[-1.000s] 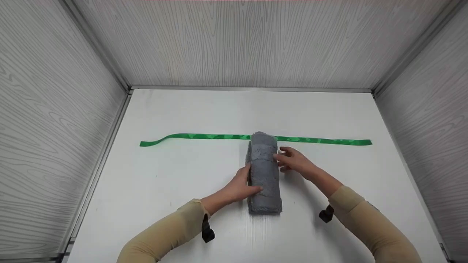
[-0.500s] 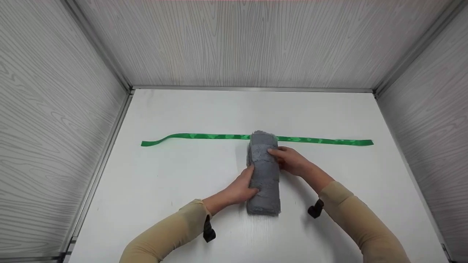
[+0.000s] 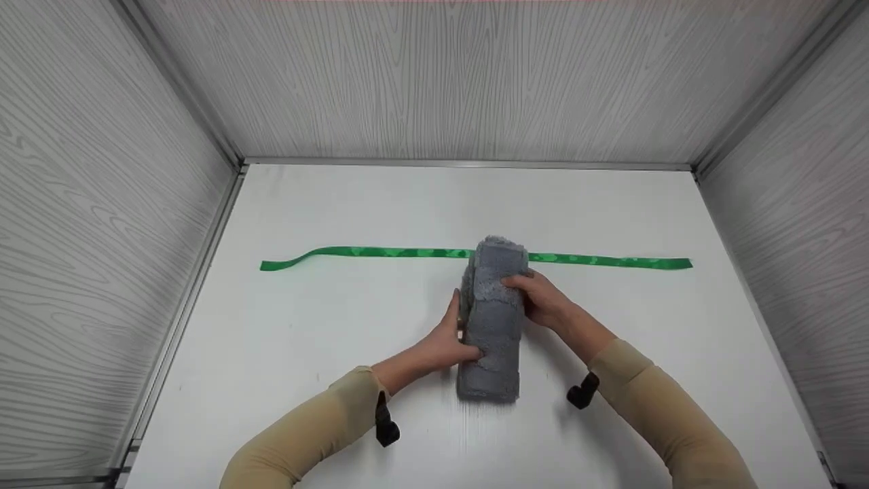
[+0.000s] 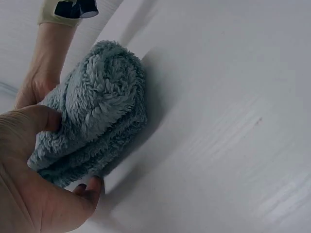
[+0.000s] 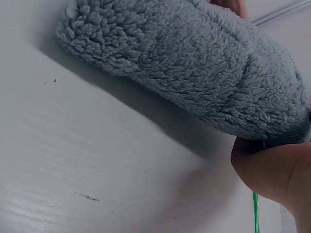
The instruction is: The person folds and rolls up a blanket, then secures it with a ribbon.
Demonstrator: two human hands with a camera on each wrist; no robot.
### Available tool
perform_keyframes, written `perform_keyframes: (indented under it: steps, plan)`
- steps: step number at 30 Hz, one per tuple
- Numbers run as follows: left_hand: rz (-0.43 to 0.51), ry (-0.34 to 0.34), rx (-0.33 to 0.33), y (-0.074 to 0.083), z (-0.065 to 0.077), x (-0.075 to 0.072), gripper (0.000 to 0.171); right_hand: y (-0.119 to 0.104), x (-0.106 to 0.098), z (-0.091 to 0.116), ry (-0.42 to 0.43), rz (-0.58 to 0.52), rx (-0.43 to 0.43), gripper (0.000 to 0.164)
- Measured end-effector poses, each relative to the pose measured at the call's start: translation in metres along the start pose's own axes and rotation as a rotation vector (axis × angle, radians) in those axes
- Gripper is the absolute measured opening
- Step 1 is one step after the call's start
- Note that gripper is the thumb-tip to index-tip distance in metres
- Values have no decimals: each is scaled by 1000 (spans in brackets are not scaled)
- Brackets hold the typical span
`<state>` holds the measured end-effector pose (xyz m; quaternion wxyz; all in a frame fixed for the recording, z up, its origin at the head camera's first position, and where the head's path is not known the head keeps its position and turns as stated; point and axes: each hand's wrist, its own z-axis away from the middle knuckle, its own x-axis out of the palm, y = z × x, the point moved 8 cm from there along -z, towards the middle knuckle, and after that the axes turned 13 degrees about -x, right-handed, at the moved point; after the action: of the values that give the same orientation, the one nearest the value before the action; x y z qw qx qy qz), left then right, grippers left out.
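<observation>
A grey fluffy towel (image 3: 495,319), folded into a long thick bundle, lies lengthwise on the white table between both hands. My left hand (image 3: 441,346) is at its near left side, the thumb on top and the index finger pointing up along the side. In the left wrist view, the left hand's other fingertips (image 4: 95,187) are right by the towel's lower edge. My right hand (image 3: 546,299) grips the far right side, thumb on top, with its fingers hidden beneath. The towel's far end crosses a green ribbon (image 3: 394,252), covering its middle.
The ribbon stretches left and right across the white table (image 3: 339,407). Wood-grain panels (image 3: 434,81) wall in the back and both sides. Small dark devices (image 3: 387,431) are strapped at the sleeves' cuffs.
My right hand has moved left from beside the towel and taken hold of it. The towel's far end has shifted right and tilted, and the left index finger has come away from its side.
</observation>
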<state>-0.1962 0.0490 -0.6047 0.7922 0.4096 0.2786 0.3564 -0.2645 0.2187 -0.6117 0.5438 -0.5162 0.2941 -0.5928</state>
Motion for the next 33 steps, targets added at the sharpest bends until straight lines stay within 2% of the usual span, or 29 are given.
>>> perform_keyframes:
  steps: [3, 5, 10, 13, 16, 23, 28, 33]
  plan:
    - [84, -36, -81, -7, -2, -2, 133, -6, 3, 2, -25, -43, -38, 78]
    - [137, -76, -114, -9, -3, -1, 130, -10, 4, 2, -39, -59, -55, 75]
    - [225, -211, -123, -7, 0, 11, 106, -20, 0, 1, -47, -72, -75, 68]
    - [245, -251, -131, -3, 1, 18, 100, -29, -9, -2, -22, -66, -80, 70]
    - [248, -216, -141, 4, -3, 20, 95, -40, -19, -8, -8, -44, -92, 77]
    - [238, -53, -118, 26, -23, 15, 79, -69, -38, -30, 20, 7, -162, 86]
    - [260, -19, -112, 40, -39, 15, 73, -81, -49, -43, 65, 68, -189, 88]
    - [286, 18, -97, 46, -52, 15, 67, -83, -61, -51, 130, 116, -184, 91]
